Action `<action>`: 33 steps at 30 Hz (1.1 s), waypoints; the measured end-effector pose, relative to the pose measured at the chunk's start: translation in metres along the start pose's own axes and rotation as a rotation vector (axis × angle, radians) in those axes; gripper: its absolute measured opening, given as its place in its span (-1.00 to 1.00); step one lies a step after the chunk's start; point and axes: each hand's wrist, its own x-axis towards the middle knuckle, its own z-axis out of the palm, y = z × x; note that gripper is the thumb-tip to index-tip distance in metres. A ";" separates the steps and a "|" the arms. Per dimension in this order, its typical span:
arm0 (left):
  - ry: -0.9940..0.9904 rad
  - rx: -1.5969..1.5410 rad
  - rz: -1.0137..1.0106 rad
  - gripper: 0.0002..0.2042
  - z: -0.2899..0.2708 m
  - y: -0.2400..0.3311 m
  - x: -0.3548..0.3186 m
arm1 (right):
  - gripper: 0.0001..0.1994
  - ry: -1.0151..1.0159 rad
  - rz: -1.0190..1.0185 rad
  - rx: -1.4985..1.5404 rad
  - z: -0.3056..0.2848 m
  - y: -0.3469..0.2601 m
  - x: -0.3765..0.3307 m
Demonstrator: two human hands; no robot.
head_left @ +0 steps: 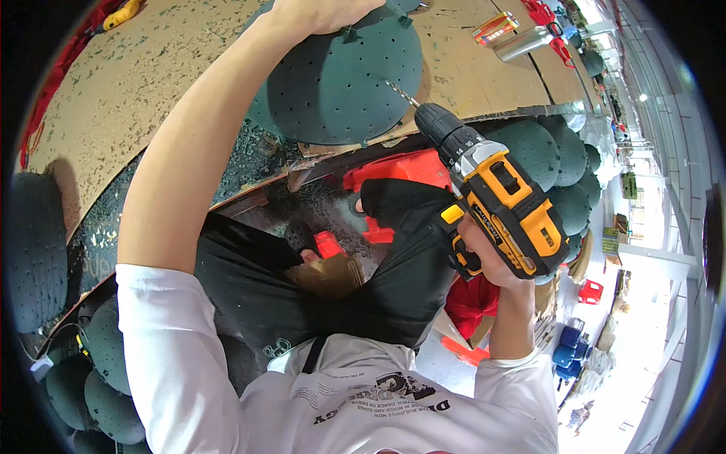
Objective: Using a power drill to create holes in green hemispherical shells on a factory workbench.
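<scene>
A dark green dome (340, 91) with many small holes rests on the workbench, near its front edge. My left hand (325, 13) grips its far part, and the picture's upper edge cuts off some of the fingers. Closed around the handle of a yellow and black cordless drill (510, 204) is my right hand (488, 250). The drill points to the upper left, and its twist bit (401, 94) lies over the dome's right part. Whether the bit's tip touches the surface, I cannot tell.
Green shavings litter the workbench (174, 60). More domes are stacked at the right (529, 147) and lower left (113, 405); a dark, holed piece (38, 250) stands at far left. A metal bottle (522, 44) and a small box (495, 28) lie at the back right. Red plastic (401, 168) lies under the bench.
</scene>
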 end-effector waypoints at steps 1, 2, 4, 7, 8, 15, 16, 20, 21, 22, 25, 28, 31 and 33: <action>0.012 -0.003 0.014 -0.66 -0.001 0.000 -0.001 | -0.71 -0.019 0.003 -0.043 -0.001 -0.002 0.002; 0.014 -0.012 0.010 -0.66 -0.002 0.000 -0.003 | -0.70 -0.014 -0.052 -0.097 -0.003 -0.009 0.003; 0.064 -0.046 0.036 -0.66 -0.003 0.000 -0.008 | -0.70 -0.029 -0.019 -0.051 -0.007 -0.016 0.007; 0.034 -0.064 0.003 -0.67 0.002 -0.007 -0.003 | -0.69 -0.034 0.041 -0.018 -0.005 -0.027 0.005; 0.039 -0.071 0.004 -0.67 0.000 -0.006 -0.003 | -0.70 -0.006 0.034 -0.002 -0.004 -0.023 0.001; 0.054 -0.084 0.026 -0.67 -0.003 -0.006 -0.008 | -0.71 -0.021 0.090 0.060 -0.003 -0.016 -0.006; 0.065 -0.081 0.037 -0.67 -0.004 -0.003 -0.009 | -0.70 -0.049 0.069 0.049 -0.005 -0.013 -0.007; 0.023 -0.056 -0.010 -0.67 -0.002 -0.008 -0.005 | -0.68 -0.002 0.020 -0.169 -0.003 -0.015 -0.009; 0.026 -0.079 -0.008 -0.67 -0.004 -0.006 -0.007 | -0.68 -0.002 0.021 -0.175 -0.004 -0.019 -0.009; 0.029 -0.100 -0.007 -0.67 -0.006 -0.004 -0.008 | -0.68 0.010 0.035 -0.165 -0.006 -0.023 -0.009; 0.050 -0.133 0.045 -0.67 -0.009 -0.004 -0.011 | -0.69 0.048 0.031 -0.166 -0.007 -0.026 -0.007; 0.057 -0.078 0.002 -0.67 -0.002 -0.007 -0.005 | -0.69 0.038 0.077 -0.091 -0.007 -0.026 -0.003; 0.065 -0.116 0.042 -0.67 -0.006 -0.006 -0.011 | -0.70 0.039 0.047 -0.111 -0.004 -0.025 -0.004; 0.060 -0.106 0.029 -0.67 -0.006 -0.005 -0.008 | -0.70 0.040 0.043 -0.134 -0.004 -0.027 -0.003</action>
